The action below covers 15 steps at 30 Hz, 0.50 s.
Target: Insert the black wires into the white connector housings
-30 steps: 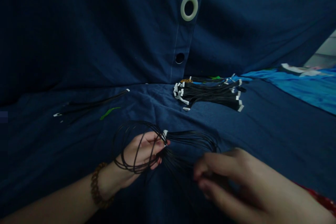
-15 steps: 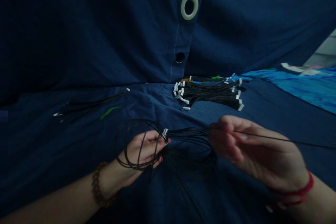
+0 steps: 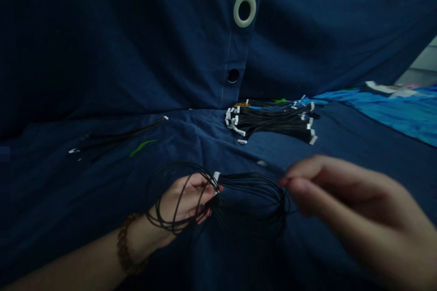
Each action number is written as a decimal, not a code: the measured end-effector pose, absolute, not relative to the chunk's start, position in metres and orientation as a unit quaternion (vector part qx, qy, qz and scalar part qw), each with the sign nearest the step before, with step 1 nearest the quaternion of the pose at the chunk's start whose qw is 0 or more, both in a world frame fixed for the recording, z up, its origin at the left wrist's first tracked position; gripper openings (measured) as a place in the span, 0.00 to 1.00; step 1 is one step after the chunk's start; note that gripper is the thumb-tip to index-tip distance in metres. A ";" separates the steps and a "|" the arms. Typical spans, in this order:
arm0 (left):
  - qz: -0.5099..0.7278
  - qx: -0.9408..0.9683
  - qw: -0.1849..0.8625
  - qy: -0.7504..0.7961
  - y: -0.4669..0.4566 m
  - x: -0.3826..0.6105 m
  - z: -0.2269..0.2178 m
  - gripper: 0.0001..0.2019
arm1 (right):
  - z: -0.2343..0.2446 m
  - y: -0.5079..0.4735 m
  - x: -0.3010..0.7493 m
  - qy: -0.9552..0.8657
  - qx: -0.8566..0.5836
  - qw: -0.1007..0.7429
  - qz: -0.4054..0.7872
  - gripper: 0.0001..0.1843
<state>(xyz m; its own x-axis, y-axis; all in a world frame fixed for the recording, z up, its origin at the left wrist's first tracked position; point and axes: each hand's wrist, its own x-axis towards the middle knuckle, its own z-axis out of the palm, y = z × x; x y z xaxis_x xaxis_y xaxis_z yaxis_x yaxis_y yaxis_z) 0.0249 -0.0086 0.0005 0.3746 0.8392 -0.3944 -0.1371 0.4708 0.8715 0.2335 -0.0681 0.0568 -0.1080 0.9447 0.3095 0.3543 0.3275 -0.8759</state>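
Note:
My left hand (image 3: 186, 198) is closed on a looped bunch of thin black cables (image 3: 252, 179), gripped at a white connector (image 3: 216, 176). Loops stick out on both sides, over the back of the hand and toward the right. Thumb and fingertips of my right hand (image 3: 337, 195) pinch together just beyond the right-hand loops. A blurred dark cable end with a small pale tip (image 3: 261, 163) points left from that pinch. Motion smears the fingertips, and part of the cables hangs in shadow below my left hand.
On the dark blue cloth (image 3: 191, 141) lies a stack of black cables with white connectors (image 3: 273, 120). Several loose cables (image 3: 129, 135) and a green strip (image 3: 141, 148) lie at left. Bright blue fabric (image 3: 385, 109) covers the right; a dark curtain (image 3: 136, 45) hangs behind.
The cable that stretched rightward from my right hand no longer shows there; a pale-tipped end now shows left of its fingers. My right hand has turned and come closer. My left hand keeps its grip.

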 end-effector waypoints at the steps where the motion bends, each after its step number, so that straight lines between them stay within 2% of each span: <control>1: 0.333 0.391 0.737 0.440 -0.009 0.025 0.001 0.08 | 0.052 -0.072 0.227 -0.713 -0.498 0.418 0.263 0.04; 3: 0.325 0.401 0.748 0.418 -0.011 0.025 0.001 0.09 | 0.041 -0.078 0.216 -0.765 -0.494 0.373 0.181 0.08; 6: 0.306 0.428 0.754 0.393 -0.013 0.024 0.002 0.09 | 0.030 -0.080 0.210 -0.791 -0.495 0.339 0.120 0.06; 15: 0.279 0.449 0.773 0.350 -0.012 0.017 -0.005 0.06 | 0.020 -0.078 0.211 -0.815 -0.489 0.307 0.052 0.06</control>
